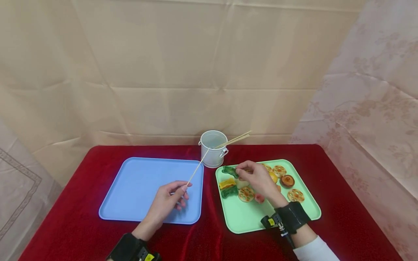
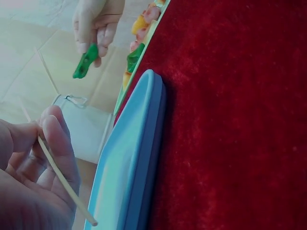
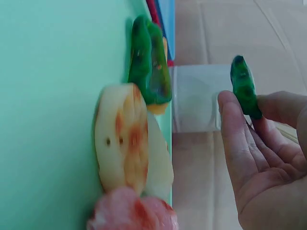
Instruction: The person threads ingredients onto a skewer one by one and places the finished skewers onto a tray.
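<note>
My left hand (image 1: pixel 166 201) pinches a thin wooden skewer (image 1: pixel 197 169) between thumb and fingers above the right part of the blue tray (image 1: pixel 140 192). The skewer slants up and away towards the white bucket; its near end (image 2: pixel 79 203) sticks out below the fingers. Over the green tray (image 1: pixel 241 222), my right hand (image 1: pixel 261 180) holds a green pepper piece (image 3: pixel 245 88) by its lower end, raised off the tray. Skewer and pepper piece are apart. Below lie another green pepper piece (image 3: pixel 143 62), a lotus root slice (image 3: pixel 122 143) and a pink meat-like piece (image 3: pixel 132 211).
Between the trays at the back stands a white metal bucket (image 1: pixel 211 158) with several skewers (image 1: pixel 238 139) leaning out to the right. A yellow piece (image 1: pixel 227 183), a mushroom (image 1: pixel 287 181) and more lotus slices (image 1: pixel 295 195) lie on the green tray. Red cloth (image 1: pixel 209 203) covers the table.
</note>
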A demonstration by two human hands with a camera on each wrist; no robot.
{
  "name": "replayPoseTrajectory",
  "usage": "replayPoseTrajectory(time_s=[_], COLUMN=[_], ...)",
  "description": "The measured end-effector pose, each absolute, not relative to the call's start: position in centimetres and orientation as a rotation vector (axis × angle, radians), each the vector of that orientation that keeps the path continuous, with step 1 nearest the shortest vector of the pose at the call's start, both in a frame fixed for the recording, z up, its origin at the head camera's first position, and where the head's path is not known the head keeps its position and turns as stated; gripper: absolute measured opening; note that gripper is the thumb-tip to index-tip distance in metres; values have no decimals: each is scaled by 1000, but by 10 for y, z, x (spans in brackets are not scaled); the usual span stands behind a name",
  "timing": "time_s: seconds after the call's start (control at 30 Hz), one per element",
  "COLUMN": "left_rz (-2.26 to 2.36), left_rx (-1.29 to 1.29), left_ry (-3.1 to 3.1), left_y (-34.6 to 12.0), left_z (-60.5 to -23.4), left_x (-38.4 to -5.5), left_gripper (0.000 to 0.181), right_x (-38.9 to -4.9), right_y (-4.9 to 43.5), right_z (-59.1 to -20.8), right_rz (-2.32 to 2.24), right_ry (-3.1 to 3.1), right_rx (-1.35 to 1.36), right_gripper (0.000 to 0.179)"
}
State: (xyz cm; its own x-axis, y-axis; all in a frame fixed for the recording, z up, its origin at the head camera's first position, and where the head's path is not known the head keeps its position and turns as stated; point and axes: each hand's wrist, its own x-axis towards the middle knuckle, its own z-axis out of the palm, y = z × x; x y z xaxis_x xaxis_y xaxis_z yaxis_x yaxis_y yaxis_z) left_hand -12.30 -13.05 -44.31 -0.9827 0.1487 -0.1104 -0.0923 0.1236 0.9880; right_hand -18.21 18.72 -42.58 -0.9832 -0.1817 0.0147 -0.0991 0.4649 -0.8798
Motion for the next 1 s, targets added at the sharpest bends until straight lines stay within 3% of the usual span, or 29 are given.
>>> replayPoseTrajectory(time_s=[0.4, 1.0], left_rz=[1786, 1554], left_rx=[342, 365], left_ry=[2377, 2634], left_y=[-128, -122], left_z=[-448, -452], left_x=[-122, -122], left_gripper=[23, 14], right_x=[-177, -173], right_y=[180, 169], right_z=[-428, -428], right_rz=[-1894, -2187], right_ry=[2392, 2230], right_rx=[-120, -2], right_gripper=[31, 22])
